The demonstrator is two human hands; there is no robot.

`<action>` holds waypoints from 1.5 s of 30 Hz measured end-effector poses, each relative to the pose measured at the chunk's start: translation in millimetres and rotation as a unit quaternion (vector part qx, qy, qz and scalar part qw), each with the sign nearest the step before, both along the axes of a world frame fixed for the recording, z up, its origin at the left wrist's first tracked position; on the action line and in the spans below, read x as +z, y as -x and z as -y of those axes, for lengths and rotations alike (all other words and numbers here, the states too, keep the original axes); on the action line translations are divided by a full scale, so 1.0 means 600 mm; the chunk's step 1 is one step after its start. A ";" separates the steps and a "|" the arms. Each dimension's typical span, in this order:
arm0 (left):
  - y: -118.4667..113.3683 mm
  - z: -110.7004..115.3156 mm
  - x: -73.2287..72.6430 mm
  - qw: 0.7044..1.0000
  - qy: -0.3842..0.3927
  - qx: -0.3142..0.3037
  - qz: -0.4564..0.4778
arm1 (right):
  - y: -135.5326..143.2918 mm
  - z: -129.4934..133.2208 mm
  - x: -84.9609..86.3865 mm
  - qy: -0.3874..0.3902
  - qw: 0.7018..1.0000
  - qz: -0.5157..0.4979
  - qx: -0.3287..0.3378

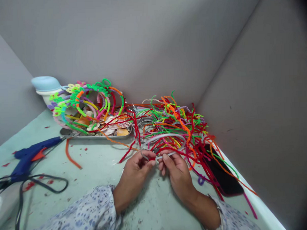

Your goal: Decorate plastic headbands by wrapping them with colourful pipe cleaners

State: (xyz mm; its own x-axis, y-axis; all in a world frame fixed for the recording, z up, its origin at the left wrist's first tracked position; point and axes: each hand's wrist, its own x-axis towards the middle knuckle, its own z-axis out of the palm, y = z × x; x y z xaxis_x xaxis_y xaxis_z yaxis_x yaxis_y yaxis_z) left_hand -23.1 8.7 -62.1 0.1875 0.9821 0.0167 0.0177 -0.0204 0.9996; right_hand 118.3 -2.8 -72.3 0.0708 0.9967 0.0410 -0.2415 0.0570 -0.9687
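My left hand (135,172) and my right hand (177,173) are close together over the light green table, in front of a heap of coloured pipe cleaners (178,117). Between thumb and fingers, each hand pinches one side of a pale grey ring (166,136), whose loop stands up behind the fingertips. Something red shows by my left fingertips, too small to make out. Thin wire coils (145,123) lie just beyond the ring, partly under the pipe cleaners.
Finished-looking fuzzy hoops (92,97) rest on a metal tray (106,136) of shells, beside a blue-lidded white container (46,86). A blue glue gun (31,154) with a looped cable lies left. A black phone (222,174) lies right, near the wall.
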 end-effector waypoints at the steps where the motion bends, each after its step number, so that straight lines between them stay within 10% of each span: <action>1: 0.000 0.000 0.000 1.000 0.012 -0.002 0.003 | 0.000 -0.001 0.001 0.002 1.000 -0.002 -0.003; 45: 0.007 -0.010 0.019 0.973 0.132 -0.100 0.161 | -0.007 -0.002 -0.001 -0.030 0.993 0.093 0.063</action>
State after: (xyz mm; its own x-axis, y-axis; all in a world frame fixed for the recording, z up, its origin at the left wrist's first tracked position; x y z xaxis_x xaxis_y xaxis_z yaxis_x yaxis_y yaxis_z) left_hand -27.5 14.6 -50.8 0.4021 0.9046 -0.1414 -0.2744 0.2664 0.9240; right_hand 122.3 -1.5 -72.7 -0.0679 0.9925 0.1017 -0.0675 0.0972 -0.9930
